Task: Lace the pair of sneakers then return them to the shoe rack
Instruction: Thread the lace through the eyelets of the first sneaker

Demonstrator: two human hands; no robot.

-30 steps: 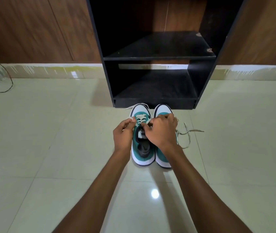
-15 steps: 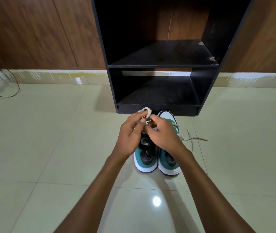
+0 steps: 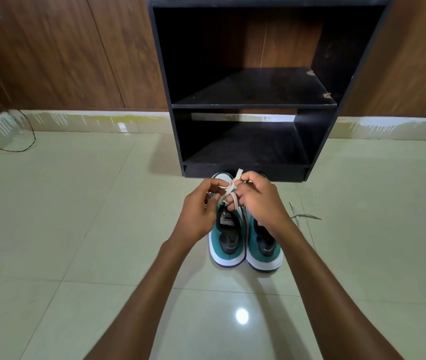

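Observation:
Two teal and white sneakers stand side by side on the floor tiles, heels toward me, just in front of the black shoe rack (image 3: 253,106). Over the left sneaker (image 3: 227,241), my left hand (image 3: 200,211) and my right hand (image 3: 261,201) both pinch its cream lace (image 3: 230,192), which crosses and loops between my fingers. My right wrist partly covers the right sneaker (image 3: 265,249). That shoe's loose lace (image 3: 304,216) trails on the floor to the right. My hands hide the toes and eyelets of both shoes.
The rack has two open, bare shelves and stands against a wood-panelled wall. A thin black cable (image 3: 24,141) curls on the floor at far left. Glossy pale tiles (image 3: 76,229) spread all around the shoes.
My hands have lifted from the left sneaker's tongue and pulled the lace ends up, crossing them into a loop. The view has tilted up, showing more of the rack.

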